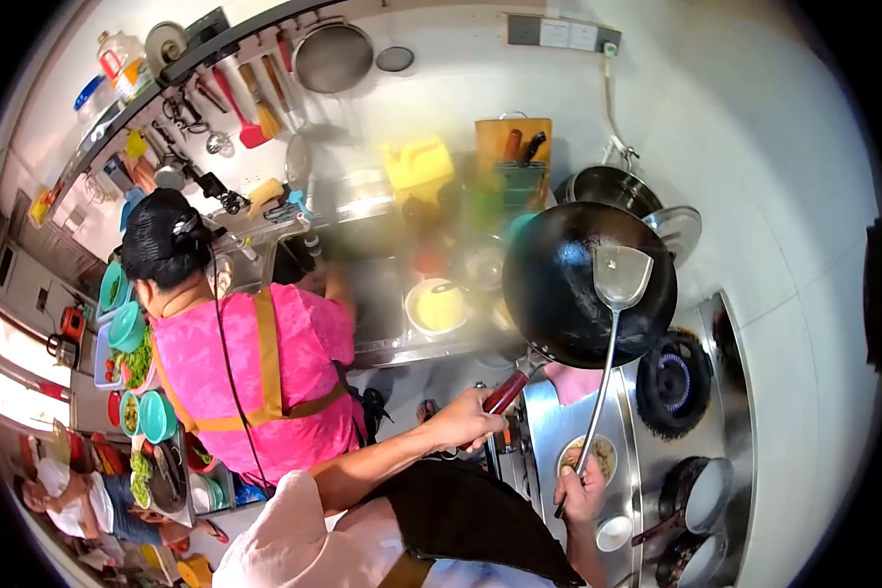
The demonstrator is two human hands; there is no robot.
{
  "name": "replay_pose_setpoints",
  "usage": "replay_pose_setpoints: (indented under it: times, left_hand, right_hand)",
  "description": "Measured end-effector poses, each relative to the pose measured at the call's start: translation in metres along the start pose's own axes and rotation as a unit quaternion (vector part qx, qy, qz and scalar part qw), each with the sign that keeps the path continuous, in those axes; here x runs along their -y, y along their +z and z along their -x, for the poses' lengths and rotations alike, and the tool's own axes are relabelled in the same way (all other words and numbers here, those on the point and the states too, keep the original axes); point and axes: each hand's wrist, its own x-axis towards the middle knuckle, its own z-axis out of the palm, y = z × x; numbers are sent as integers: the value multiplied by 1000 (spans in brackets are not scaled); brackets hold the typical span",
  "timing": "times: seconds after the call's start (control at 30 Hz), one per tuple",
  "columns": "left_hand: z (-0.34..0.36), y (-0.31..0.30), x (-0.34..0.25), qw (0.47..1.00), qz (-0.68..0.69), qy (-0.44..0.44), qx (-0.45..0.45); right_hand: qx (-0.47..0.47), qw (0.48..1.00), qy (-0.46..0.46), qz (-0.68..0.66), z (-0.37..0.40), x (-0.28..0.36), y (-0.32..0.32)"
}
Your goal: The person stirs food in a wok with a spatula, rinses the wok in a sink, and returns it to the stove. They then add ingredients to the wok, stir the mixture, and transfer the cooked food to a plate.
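My left hand point(461, 421) is closed round the red-brown handle of a black wok point(549, 265). The wok is up off the stove, tilted, with its dark inside facing me. A metal wok spatula point(621, 276) has its broad blade over the wok's inside. My right hand point(582, 488) grips the spatula's long handle low down. Just behind that hand, a bowl of food point(603, 457) rests on the steel counter, partly covered by the hand. A small white bowl point(613, 533) stands close by. Right of the wok is a gas burner point(671, 382) with a bluish glow at its middle.
A person in a pink top point(265, 363) stands at the sink point(382, 294) on my left. Behind the wok are a metal pot point(612, 186) and a knife block point(521, 157). Two pans point(706, 495) sit lower right. Another person point(78, 495) is farther back.
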Motion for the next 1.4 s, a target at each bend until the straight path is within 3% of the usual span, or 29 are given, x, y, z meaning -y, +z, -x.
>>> replay_pose_setpoints:
  times: [0.23,0.57,0.83,1.1,1.37,1.4]
  left_hand:
    - [12,-35,-6,999,21,35,-22]
    - [17,-75,-31,999,26,44,16]
    - [-6,-63,-31,997,10,55,51]
    - [-26,-37,-36,994,-86,14,65]
    - [-44,-9,-30,993,-74,-25,83]
    - [-45,-7,-30,993,-77,-25,83]
  right_hand:
    - [10,1000,4,1,-32,16,62]
    - [-14,1000,-19,9,-59,22,102]
    - [-57,997,-37,37,-57,36,95]
    - [-133,989,45,35,-47,47,81]
    - [-125,976,106,-141,-54,58,81]
    - [-93,985,89,-113,-53,53,77]
